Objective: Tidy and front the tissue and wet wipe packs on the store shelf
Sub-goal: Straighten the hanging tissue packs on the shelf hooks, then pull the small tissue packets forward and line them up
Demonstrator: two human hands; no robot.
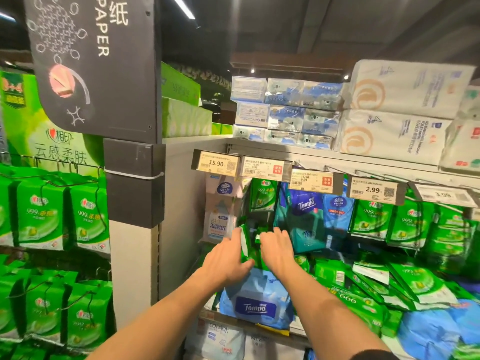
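My left hand (228, 255) and my right hand (278, 248) reach into the middle shelf side by side. Between them stands a small bunch of green wet wipe packs (248, 246). The left palm presses their left side with the thumb underneath, and the right hand's fingers curl over their right side. Just below my wrists a blue Tempo wipe pack (255, 306) lies at the shelf's front edge. Behind my hands hang a white Vinda pack (220, 211), a green pack (263, 194) and a dark blue Tempo pack (306, 216).
Loose green packs (415, 281) lie tumbled to the right, with blue packs (436, 331) in front of them. Price tags (215, 163) line the shelf rail above. White and blue tissue bundles (285, 113) are stacked on the top shelf. A grey post (135, 229) and a paper sign (98, 61) stand to the left.
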